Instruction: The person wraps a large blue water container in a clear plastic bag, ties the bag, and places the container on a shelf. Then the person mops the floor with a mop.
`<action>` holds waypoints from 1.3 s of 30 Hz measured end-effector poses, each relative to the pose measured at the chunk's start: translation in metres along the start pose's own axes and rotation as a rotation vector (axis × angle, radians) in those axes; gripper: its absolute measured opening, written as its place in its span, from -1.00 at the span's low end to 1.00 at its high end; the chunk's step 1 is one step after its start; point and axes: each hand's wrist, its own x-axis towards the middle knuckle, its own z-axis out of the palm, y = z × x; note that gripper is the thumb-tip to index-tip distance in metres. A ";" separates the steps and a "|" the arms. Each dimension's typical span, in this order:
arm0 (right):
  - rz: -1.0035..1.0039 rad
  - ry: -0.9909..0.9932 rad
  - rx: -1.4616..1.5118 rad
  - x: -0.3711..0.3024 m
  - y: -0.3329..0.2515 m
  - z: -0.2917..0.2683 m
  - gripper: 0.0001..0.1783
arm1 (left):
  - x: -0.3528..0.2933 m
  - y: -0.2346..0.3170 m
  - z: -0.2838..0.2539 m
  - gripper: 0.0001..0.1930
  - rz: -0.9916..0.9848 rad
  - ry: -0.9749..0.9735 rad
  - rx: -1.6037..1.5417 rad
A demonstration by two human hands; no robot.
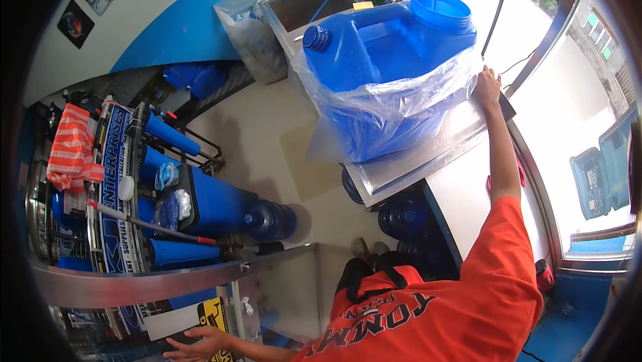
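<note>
Large blue plastic jug [394, 57] standing on a silver metal counter [394, 173], its lower half blurred behind a crumpled clear plastic bag [414, 104]. Right hand [488, 86] at the bag's edge, grip unclear; left hand [200, 342], fingers apart, low.

An orange-red short-sleeved shirt [455, 315] carries dark, outlined lettering [420, 306] across its chest; black straps [393, 275] and dark legwear [350, 278] show at the shirt's hem; beyond the shirt, left hand [200, 343] and right hand [488, 87] are bare.

Clear plastic [401, 108] around blue jug [394, 57], on steel counter [384, 180]; right hand [488, 86] beside plastic; left hand [202, 343] well apart.
</note>
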 end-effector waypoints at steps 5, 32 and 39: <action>-0.111 -0.120 0.143 0.031 0.023 0.072 -0.81 | 0.003 0.005 0.003 -0.51 0.003 -0.026 0.049; 0.086 -0.198 0.425 0.052 0.024 0.071 -0.69 | 0.022 0.032 -0.015 -0.54 -0.056 -0.101 0.046; 0.049 -0.167 0.442 0.052 0.026 0.074 -0.72 | 0.025 0.031 -0.016 -0.53 -0.051 -0.094 0.053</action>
